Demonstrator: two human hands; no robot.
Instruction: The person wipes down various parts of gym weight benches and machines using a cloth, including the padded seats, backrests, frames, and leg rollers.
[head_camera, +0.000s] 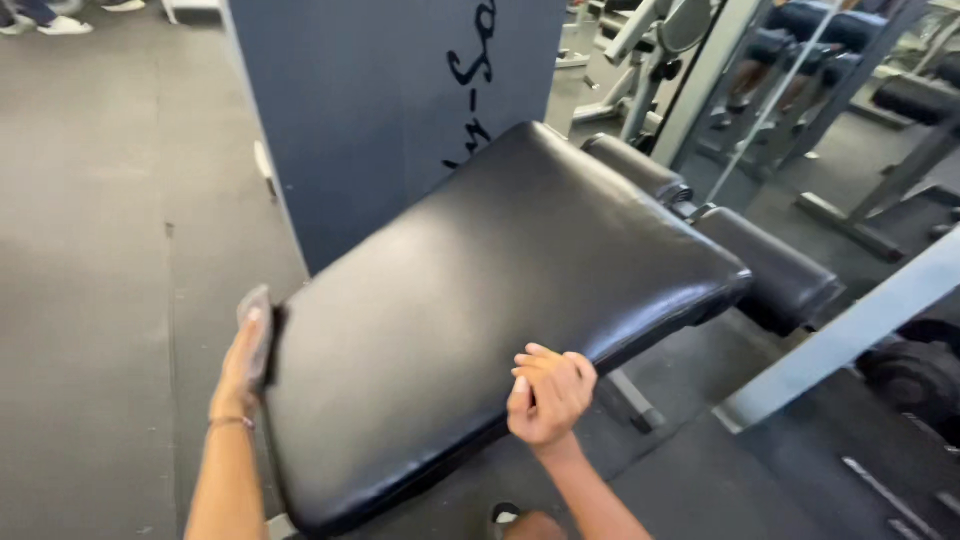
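Left hand (243, 365) presses a grey cloth (258, 330) flat against the black vinyl pad (480, 300), left edge. Right hand (548, 392) curled shut, knuckles on pad's right edge, probably empty. Pad looks firm, slick, fixed; cloth limp, light, best pinched at top.

The cloth (257, 330) is mostly hidden behind the left hand (240, 370) and the pad (480, 300) edge. The pad's frame is hidden underneath. Both forearms are cut by the bottom edge.
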